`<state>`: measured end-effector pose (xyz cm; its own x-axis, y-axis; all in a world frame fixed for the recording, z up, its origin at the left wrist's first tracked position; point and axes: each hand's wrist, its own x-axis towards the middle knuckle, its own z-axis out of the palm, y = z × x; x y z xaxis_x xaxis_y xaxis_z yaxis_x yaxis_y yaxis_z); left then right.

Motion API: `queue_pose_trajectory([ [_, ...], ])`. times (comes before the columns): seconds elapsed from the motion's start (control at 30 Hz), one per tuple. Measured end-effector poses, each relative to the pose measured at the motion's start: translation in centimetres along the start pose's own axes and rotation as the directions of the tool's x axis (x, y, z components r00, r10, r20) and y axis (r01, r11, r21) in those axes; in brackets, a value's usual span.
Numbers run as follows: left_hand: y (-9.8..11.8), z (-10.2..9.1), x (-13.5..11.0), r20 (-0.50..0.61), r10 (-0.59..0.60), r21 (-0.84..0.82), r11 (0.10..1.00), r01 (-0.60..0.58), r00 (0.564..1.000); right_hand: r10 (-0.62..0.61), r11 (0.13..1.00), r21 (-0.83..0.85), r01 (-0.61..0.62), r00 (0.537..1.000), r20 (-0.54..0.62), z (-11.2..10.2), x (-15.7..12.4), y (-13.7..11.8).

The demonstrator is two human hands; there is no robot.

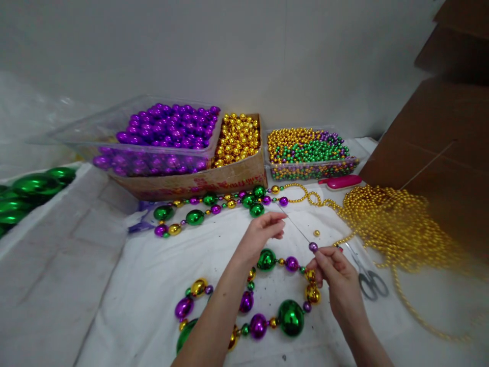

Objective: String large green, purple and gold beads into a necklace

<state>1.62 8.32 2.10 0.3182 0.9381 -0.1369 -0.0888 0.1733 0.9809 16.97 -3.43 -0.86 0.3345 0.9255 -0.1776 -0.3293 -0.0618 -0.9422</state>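
Note:
My left hand [265, 229] is closed, fingertips at a thin straight thread or wire [298, 228] that runs down to the right. At its lower end sits a small purple bead [313, 246], pinched at the fingertips of my right hand [336, 272]. Below both hands lies a strand of shiny green, gold and purple beads, with a large green bead [291, 317] on its near side. Part of this strand is hidden behind my left forearm. A loose gold bead [317, 233] rests on the white cloth [141, 306] just above the purple one.
Behind lie a finished-looking bead strand [194, 217], a clear bin [164, 148] of purple beads, a carton [191, 184] with gold beads and a tray [313, 164] of mixed small beads. Rightward are a pink-handled tool [344, 182], scissors [372, 284], heaped gold bead chain [393, 229] and cardboard [431, 137].

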Motion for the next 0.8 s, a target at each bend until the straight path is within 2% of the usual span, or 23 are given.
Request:
queue_pose_trajectory([
  [0.03, 0.2, 0.8, -0.8, 0.087, -0.015, -0.012, 1.000, 0.016, 0.996, 0.017, 1.000, -0.014, -0.017, 1.000, 0.024, 0.1, 0.0, -0.1],
  [0.07, 0.3, 1.5, -1.5, 0.124, -0.016, -0.017, 1.000, 0.018, 0.992, 0.034, 0.999, -0.028, -0.033, 0.998, 0.048, 0.2, 0.0, -0.2],
  [0.13, 0.4, 2.4, -2.4, 0.100, 0.004, -0.011, 1.000, -0.003, 0.995, 0.062, 0.997, -0.047, -0.057, 0.993, 0.099, 0.5, 0.0, -0.4],
  [0.23, 0.4, 2.4, -2.4, 0.046, 0.031, 0.019, 0.999, -0.032, 0.998, 0.077, 0.995, -0.069, -0.066, 0.981, 0.179, 0.9, 0.8, -0.5],
  [0.53, -0.2, 2.4, 0.8, 0.003, 0.078, -0.018, 0.997, -0.078, 0.997, 0.080, 0.989, -0.139, -0.042, 0.957, 0.278, 0.9, 6.7, -0.3],
  [0.67, -0.5, 2.4, 2.4, 0.005, 0.099, 0.035, 0.994, -0.099, 0.995, 0.068, 0.975, -0.223, 0.001, 0.951, 0.302, 0.1, 7.8, -1.2],
  [0.8, -0.7, 2.5, 3.3, 0.030, 0.124, 0.080, 0.989, -0.126, 0.992, -0.011, 0.933, -0.343, 0.106, 0.963, 0.268, -0.4, 8.4, -1.3],
])
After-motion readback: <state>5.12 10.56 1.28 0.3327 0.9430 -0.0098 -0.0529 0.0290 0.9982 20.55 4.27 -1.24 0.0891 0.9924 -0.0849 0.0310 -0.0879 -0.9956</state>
